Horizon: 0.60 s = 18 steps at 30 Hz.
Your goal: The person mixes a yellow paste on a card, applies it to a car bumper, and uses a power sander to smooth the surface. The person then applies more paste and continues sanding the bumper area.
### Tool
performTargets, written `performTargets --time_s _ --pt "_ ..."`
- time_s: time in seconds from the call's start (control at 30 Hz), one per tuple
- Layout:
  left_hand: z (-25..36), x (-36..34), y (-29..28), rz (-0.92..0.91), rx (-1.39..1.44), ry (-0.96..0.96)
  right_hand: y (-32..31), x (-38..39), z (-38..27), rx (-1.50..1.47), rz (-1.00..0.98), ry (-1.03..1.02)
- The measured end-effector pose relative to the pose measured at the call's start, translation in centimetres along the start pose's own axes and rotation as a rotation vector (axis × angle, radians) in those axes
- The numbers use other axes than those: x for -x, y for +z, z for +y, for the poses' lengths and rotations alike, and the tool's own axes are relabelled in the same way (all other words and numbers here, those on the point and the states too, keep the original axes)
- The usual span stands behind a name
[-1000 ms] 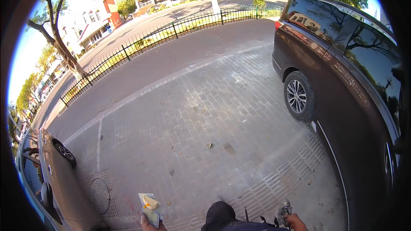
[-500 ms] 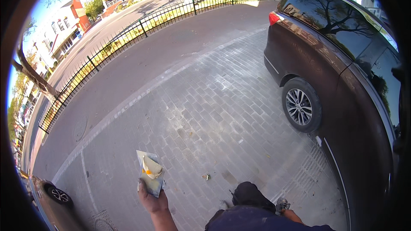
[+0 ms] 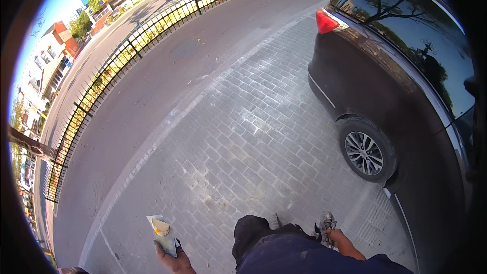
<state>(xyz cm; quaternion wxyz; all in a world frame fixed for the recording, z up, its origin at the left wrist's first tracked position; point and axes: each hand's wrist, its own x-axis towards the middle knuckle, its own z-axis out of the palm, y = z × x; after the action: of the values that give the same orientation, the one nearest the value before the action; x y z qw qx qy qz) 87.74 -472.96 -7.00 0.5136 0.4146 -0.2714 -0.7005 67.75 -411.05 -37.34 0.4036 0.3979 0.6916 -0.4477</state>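
At the lower left my left hand (image 3: 175,261) is closed round the lower part of a pale, thin wrapper (image 3: 168,246). A wedge of sandwich (image 3: 161,227) with light bread and an orange-yellow filling shows out of the wrapper's upper end. My right hand (image 3: 333,235) hangs low beside my dark trousers, its fingers curled. Something small and dark shows by those fingers, too unclear to name. Just beyond the right hand, a shoe (image 3: 327,219) shows on the paving.
A dark brown car (image 3: 385,91) stands close on the right, its rear wheel (image 3: 364,153) beside the grey brick paving (image 3: 243,137). Further left runs a road (image 3: 152,106), bordered by a black metal fence (image 3: 134,50). A tree trunk (image 3: 31,145) stands at the far left.
I have moved forward along the brown car, which looms larger. My left hand and the sandwich sit lower in view. The other car at lower left has mostly gone out of view.
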Motion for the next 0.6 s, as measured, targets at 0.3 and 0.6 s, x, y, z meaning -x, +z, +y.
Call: performTargets --time_s 0.3,0.6 --pt "-14.1 -24.0 30.6 -0.129 0.043 -0.068 9.0 -6.8 -34.6 -0.013 0.019 -0.093" --pt "-25.6 -42.6 70.3 -0.499 0.029 -0.097 15.7 -14.7 -53.8 0.468 -0.099 -0.224"
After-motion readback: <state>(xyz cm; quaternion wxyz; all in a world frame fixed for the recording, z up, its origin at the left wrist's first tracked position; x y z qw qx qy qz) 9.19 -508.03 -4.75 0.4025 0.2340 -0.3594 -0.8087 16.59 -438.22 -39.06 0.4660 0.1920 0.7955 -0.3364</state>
